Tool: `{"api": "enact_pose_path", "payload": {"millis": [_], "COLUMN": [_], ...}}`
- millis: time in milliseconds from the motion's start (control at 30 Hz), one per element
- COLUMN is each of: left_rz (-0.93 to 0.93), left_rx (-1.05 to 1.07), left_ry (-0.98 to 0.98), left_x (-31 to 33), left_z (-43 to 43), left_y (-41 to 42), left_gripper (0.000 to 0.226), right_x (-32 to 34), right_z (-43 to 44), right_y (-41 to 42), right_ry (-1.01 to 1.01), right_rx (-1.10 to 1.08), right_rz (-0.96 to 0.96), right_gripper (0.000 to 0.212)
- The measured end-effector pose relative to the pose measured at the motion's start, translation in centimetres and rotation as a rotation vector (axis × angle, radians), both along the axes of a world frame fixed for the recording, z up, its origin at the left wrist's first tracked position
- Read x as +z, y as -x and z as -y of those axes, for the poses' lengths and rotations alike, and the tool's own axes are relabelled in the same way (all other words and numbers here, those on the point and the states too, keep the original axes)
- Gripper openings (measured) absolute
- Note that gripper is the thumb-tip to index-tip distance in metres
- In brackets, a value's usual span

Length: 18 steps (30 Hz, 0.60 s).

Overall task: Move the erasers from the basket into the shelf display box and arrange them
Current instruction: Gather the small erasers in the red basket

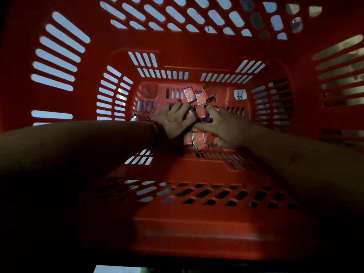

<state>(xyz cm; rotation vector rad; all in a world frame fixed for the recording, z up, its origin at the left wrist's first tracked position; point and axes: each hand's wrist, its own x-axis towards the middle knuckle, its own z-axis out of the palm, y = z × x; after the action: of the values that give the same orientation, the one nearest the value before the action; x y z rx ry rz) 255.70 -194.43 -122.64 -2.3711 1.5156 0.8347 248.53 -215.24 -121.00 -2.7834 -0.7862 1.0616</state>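
Erasers [200, 99]: small pink-wrapped blocks marked 25, heaped in red basket [177, 229].
Left hand [174, 122]: grip apart, resting on heap.
Right hand [228, 129]: grip over heap, cannot tell.

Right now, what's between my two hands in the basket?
Wrapped erasers, piled on the basket floor between left hand and right hand; head view.

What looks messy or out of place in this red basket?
The erasers lie in a loose jumble on the basket floor, tilted every way. The small white label reads upside down from here. Nothing looks broken.
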Motion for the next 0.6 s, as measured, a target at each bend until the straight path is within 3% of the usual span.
{"api": "enact_pose_path", "payload": {"millis": [100, 300, 600], "left_rz": [0.052, 0.158, -0.033], "left_rx": [0.027, -0.036, 0.07], "left_ry": [-0.015, -0.009, -0.002], "left_x": [-0.3, -1.0, 0.3], "left_z": [0.2, -0.5, -0.2], "left_y": [0.5, 0.7, 0.0], "left_gripper": [0.055, 0.058, 0.053], "right_x": [0.2, 0.2, -1.0], "right_z": [-0.8, -1.1, -0.1], "right_y": [0.2, 0.4, 0.1], "right_ry": [0.041, 0.08, -0.083], "right_rx": [0.003, -0.013, -0.212], "right_rz": [0.049, 0.114, 0.099], "right_gripper": [0.085, 0.075, 0.074]}}
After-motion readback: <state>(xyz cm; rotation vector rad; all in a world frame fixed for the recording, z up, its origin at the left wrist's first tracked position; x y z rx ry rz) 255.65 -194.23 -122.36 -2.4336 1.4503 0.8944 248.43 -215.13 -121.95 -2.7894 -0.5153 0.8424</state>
